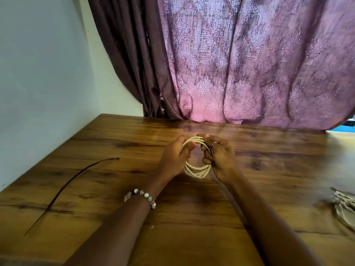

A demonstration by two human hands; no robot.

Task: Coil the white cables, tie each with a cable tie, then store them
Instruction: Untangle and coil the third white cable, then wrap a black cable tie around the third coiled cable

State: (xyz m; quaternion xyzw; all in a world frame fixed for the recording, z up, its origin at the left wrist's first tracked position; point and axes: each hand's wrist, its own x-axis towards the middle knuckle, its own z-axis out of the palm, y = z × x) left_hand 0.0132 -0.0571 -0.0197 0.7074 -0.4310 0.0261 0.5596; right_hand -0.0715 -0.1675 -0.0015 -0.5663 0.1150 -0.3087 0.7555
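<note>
Over the middle of the table (119, 189) we've got both hands wrapped around one white coil (196, 169), holding it up just above the wood. Our left hand (175, 157) has the left side of the loop, fingers curled round the strands with the thumb pressed across the front. Our right hand (219, 156) is closed on the right side, fingers tucked into the loop and gripping the bundle near the top. So both grips are tight on the same coil, several turns stacked together, with the bottom arc hanging free between our wrists.

Something dark sits under the right fingers against the strands, but we can't tell what it is.

A black tie (71, 187) lies off to the left on the table, well apart from the hands, a long thin strip running from near the front edge up toward the wall (42, 73).

At the far right edge there's a pale bundle (345, 208), partly cut off by the frame and blurry, so we can't say whether it's more cable or a bag. As for containers, we can't make out anything clearly enough to say what's in it.

A purple curtain (249, 64) hangs behind the table.
</note>
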